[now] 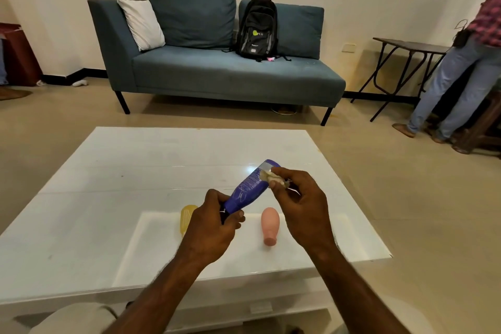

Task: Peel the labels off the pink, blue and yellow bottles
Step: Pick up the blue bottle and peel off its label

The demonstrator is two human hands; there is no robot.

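The blue bottle [249,189] is held above the white worktop [130,171], tilted, with its cap end low and near and its base pointing up and away to the right. The left hand [208,228] grips the cap end, its fingers [215,198] curled round the narrow neck and the thumb pressed against the side facing the camera. The right hand [301,209] is at the bottle's upper end, where thumb and forefinger pinch a crumpled whitish label [272,177] that is partly lifted from the bottle; the other fingers of that hand are loosely curled below it. Printed text shows on the bottle's middle, between the two hands. The yellow bottle [187,218] lies on the worktop just behind the left hand, partly hidden by it. The pink bottle [270,225] lies on the worktop between the two hands, its cap toward the camera, touching neither. Beyond the worktop stands a blue sofa [217,70] with a black backpack [257,30] and a white pillow [141,23] on it. At the far right a person [461,68] in jeans stands beside a dark folding table [406,47].
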